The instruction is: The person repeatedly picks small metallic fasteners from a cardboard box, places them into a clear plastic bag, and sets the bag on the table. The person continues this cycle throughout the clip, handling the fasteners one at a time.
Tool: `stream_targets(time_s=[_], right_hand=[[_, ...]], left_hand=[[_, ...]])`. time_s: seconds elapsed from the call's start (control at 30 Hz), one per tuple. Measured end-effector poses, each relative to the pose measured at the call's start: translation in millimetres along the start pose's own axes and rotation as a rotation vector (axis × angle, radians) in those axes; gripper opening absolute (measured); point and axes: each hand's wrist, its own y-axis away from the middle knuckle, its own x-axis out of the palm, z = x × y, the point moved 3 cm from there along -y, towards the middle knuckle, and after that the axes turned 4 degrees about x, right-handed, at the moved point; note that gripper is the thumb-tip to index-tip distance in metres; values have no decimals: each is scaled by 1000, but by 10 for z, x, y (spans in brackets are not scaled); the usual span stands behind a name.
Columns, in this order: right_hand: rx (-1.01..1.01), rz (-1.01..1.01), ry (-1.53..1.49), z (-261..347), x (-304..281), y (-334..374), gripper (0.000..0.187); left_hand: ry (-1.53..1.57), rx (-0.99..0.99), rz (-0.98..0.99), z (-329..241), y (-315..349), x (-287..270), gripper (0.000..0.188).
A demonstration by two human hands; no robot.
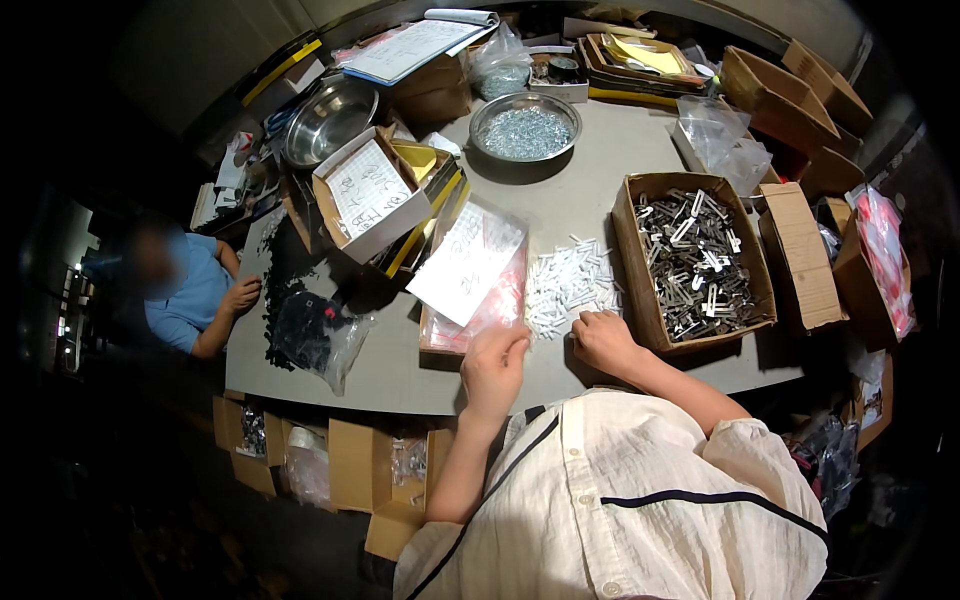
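A pile of small white plastic plugs (pixel 572 285) lies on the table in front of me. My right hand (pixel 604 343) rests at the pile's near right edge, fingers curled down; whatever they hold is hidden. My left hand (pixel 494 366) is raised by the near corner of a shallow carton of clear plastic bags (pixel 447 331). Its thumb and fingers are pinched together, and I cannot make out anything between them. A handwritten white sheet (pixel 468 265) lies over the bags. Right of the plugs stands a cardboard box (pixel 640 300) full of dark and silvery metal clips (pixel 695 262).
A steel bowl of small shiny metal parts (pixel 525 132) stands farther back. Stacked boxes (pixel 370 195) and another steel bowl (pixel 330 125) crowd the left. Small black parts (pixel 285 310) lie by a co-worker in blue (pixel 185 290). Cartons (pixel 800 260) line the right.
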Motion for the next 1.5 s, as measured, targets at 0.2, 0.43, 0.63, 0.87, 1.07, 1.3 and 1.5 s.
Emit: stream_targets(time_s=[0.2, 0.43, 0.63, 0.87, 1.07, 1.3, 1.5], right_hand=[[-19, -232, -505, 289, -1089, -48, 15], [-386, -303, -269, 343, -1572, -69, 29], [-266, -206, -370, 166, -1578, 149, 38], [-66, 83, -290, 89, -1425, 413, 62], [-94, -40, -481, -131, -1387, 502, 45], [333, -127, -73, -1377, -1497, 228, 30], [305, 114, 146, -1697, -1201, 181, 22]], left_hand=[[-99, -12, 60, -215, 2, 83, 17], [-17, 225, 129, -413, -74, 339, 27], [3, 188, 154, -538, -112, 471, 26], [-116, 273, 103, -719, -182, 678, 43], [-4, 257, 284, -367, -66, 1032, 37], [433, -228, 451, -200, 172, 1281, 45], [559, -437, 572, 85, 461, 1439, 51]])
